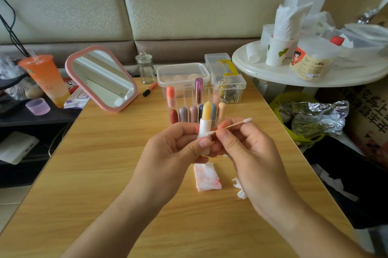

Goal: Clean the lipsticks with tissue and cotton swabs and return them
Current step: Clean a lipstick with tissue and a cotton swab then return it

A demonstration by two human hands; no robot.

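Hands (pixel 172 148) (pixel 249 150) around lipstick (pixel 204 122) and cotton swab (pixel 235 124)

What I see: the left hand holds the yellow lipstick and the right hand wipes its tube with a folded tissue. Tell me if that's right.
One thing is wrong: the right hand pinches a cotton swab, not a folded tissue, with its tip at the tube. The left hand does hold the yellow lipstick. The head view shows it.
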